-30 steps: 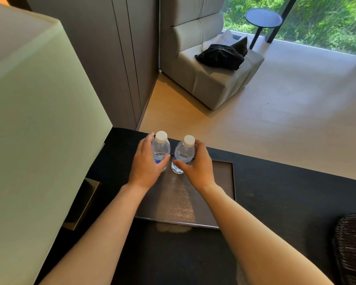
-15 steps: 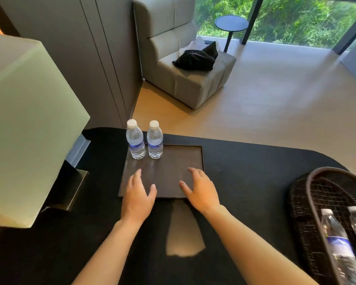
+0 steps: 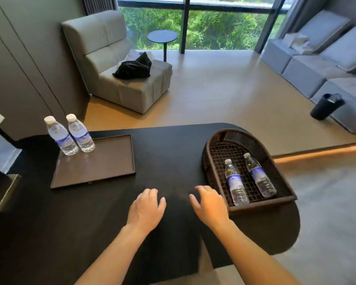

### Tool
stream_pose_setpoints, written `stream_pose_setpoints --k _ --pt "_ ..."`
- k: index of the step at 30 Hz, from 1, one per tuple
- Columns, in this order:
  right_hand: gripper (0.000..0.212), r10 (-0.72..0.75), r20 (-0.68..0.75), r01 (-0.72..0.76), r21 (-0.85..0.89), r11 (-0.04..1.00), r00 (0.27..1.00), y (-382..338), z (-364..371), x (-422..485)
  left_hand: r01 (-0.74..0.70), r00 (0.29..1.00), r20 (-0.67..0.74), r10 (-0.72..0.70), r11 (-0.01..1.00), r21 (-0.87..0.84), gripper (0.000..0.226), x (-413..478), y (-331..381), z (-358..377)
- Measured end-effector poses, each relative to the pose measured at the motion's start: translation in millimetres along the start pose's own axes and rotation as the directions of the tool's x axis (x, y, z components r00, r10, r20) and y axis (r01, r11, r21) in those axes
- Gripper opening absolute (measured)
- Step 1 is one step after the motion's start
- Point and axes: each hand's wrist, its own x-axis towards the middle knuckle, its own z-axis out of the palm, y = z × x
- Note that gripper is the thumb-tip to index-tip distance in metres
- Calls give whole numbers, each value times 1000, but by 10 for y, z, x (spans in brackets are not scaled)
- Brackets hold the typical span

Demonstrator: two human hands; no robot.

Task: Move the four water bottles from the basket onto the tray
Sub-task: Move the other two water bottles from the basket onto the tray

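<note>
Two clear water bottles with white caps stand upright side by side at the far left corner of the brown tray (image 3: 103,171): one bottle (image 3: 61,136) on the left, the other (image 3: 80,133) just right of it. Two more bottles lie flat in the dark woven basket (image 3: 216,161) on the right: one (image 3: 234,182) nearer me, one (image 3: 259,175) to its right. My left hand (image 3: 146,208) hovers over the black table between tray and basket, empty, fingers loosely apart. My right hand (image 3: 211,204) is beside the basket's near left corner, empty too.
The black table (image 3: 169,153) ends in a rounded edge on the right, just beyond the basket. A lamp base (image 3: 2,192) stands at the left edge. Beyond the table are a grey armchair (image 3: 119,68), a small round side table (image 3: 162,37) and a sofa (image 3: 327,64).
Both hands let go of the two bottles on the tray and moved back and to the right, toward the basket. The view swung right, bringing the basket fully into sight.
</note>
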Motion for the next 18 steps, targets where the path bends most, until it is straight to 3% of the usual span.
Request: stream_pose_setpoints --k 8,13,18 --pt "35 198 -63 -193 73 978 978 1165 -687 -421 -188 981 53 187 982 12 42 16 1212 404" --pt "47 278 -91 -269 97 958 956 1670 -929 -304 -231 969 92 228 973 24 36 277 1764 624" --pt "36 326 -75 -322 62 945 942 2114 -1071 77 -256 954 163 253 967 1 33 733 2247 986"
